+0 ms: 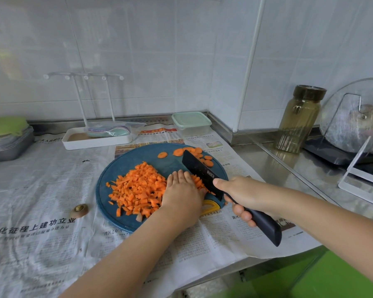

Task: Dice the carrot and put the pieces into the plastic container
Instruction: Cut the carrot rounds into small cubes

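Left hand (182,191) flat, fingers straight, pressing carrot strips (199,182) beside knife (202,175) blade. Right hand (244,197) wrapped round knife handle. Heaped diced carrot (138,188) on cutting board (125,166), mid-tabletop; lidded plastic container (191,123) near back-right corner.

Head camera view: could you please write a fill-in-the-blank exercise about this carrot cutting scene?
The right hand grips the black kitchen knife by its ____.
The pile of orange diced carrot lies on the round dark blue ____.
The pale green lid is ____ the clear plastic container.
Missing words: handle; cutting board; on.
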A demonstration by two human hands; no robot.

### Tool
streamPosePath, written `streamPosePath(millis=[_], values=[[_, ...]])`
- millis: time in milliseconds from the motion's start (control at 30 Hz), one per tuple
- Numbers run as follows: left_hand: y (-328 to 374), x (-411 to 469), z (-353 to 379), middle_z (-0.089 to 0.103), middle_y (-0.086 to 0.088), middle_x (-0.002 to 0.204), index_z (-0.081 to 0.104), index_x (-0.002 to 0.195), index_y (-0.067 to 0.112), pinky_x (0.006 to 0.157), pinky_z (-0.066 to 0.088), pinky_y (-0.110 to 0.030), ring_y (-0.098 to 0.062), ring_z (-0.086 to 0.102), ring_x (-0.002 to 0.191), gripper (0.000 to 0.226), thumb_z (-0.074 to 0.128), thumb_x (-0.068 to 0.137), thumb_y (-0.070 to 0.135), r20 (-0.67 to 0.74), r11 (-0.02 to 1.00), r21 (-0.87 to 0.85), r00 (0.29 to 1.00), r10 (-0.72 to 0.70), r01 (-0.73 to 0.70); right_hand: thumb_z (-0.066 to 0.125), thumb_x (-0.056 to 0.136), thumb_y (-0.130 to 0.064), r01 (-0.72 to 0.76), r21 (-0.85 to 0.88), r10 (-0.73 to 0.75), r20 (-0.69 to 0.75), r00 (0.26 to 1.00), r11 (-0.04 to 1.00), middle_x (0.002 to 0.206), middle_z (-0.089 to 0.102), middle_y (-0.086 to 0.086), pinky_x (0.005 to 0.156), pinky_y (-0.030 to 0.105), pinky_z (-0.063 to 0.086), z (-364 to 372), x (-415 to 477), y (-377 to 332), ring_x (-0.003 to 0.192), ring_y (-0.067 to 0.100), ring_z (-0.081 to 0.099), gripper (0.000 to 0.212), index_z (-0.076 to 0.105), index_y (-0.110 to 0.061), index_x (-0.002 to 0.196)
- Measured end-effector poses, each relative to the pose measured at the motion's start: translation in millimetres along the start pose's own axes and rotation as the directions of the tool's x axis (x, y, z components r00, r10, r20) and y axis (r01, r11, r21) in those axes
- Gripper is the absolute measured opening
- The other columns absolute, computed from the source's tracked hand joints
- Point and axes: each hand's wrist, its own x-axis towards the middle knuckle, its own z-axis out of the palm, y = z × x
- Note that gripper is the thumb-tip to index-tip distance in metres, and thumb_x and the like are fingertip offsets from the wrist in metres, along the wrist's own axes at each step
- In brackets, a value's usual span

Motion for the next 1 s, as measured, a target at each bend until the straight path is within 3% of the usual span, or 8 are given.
streamPosePath(millis=[200,333,500,600,867,1000], values=[[0,0,0,-0.001,-0.021,0.157,-0.004,0.148,-0.004,0.118,-0.002,-0.038,-0.031,-0.001,0.146,0.067,0.015,0.103,0.042,0.004,1.0,-0.004,1.0,-0.004,0.004,0.032,0.099,-0.055,-0.007,-0.031,0.005,-0.04,0.999,0.999,0.035,0.042,0.0,0.037,0.022,0.038,9,11,0,0.029,0.015,0.037,0.044,0.035,-0.019,0.074],[0,-1,1,0.001,-0.02,0.157,-0.003,0.148,-0.003,0.118,-0.001,-0.038,-0.031,0.0,0.146,0.067,0.015,0.103,0.043,-0.008,1.0,-0.014,1.0,-0.004,0.004,0.033,0.096,-0.061,-0.023,-0.045,0.021,-0.043,0.999,0.999,0.041,0.044,0.002,0.04,0.024,0.039,11,19,-3,0.034,0.016,0.039,0.053,0.043,-0.012,0.079],[-3,-2,1,0.009,-0.018,0.157,0.004,0.149,-0.001,0.119,0.001,-0.037,-0.029,0.006,0.146,0.068,0.017,0.102,0.045,-0.065,0.999,-0.045,0.998,0.014,-0.017,0.036,0.097,-0.057,0.039,0.178,-0.036,-0.018,0.999,0.983,0.046,0.043,0.002,0.038,0.02,0.037,4,15,9,0.035,0.014,0.038,0.049,0.045,-0.012,0.08],[-4,-2,-2,0.01,-0.015,0.158,0.005,0.15,0.001,0.118,0.002,-0.036,-0.027,0.006,0.146,0.07,0.019,0.101,0.049,-0.073,0.998,-0.055,0.997,0.023,-0.027,0.036,0.098,-0.056,0.092,0.213,-0.087,-0.035,0.996,0.973,0.046,0.041,0.002,0.037,0.02,0.035,1,11,12,0.034,0.014,0.037,0.049,0.044,-0.013,0.077],[-3,-9,-5,-0.006,-0.02,0.157,-0.01,0.147,-0.004,0.118,-0.002,-0.039,-0.032,-0.006,0.146,0.085,0.017,0.096,0.06,-0.044,0.999,0.008,0.998,-0.045,0.046,0.035,0.098,-0.055,0.19,0.184,-0.177,-0.083,0.981,0.964,0.045,0.041,0.003,0.037,0.022,0.036,-6,2,8,0.035,0.015,0.037,0.05,0.042,-0.012,0.074],[-2,-9,-3,-0.009,-0.02,0.157,-0.011,0.147,-0.003,0.118,-0.005,-0.04,-0.032,-0.01,0.145,0.083,0.011,0.096,0.059,0.017,0.997,0.031,0.997,-0.072,0.071,0.034,0.099,-0.054,0.221,0.14,-0.214,-0.068,0.975,0.965,0.045,0.041,0.003,0.036,0.022,0.036,-1,1,7,0.034,0.015,0.037,0.05,0.042,-0.012,0.074]])
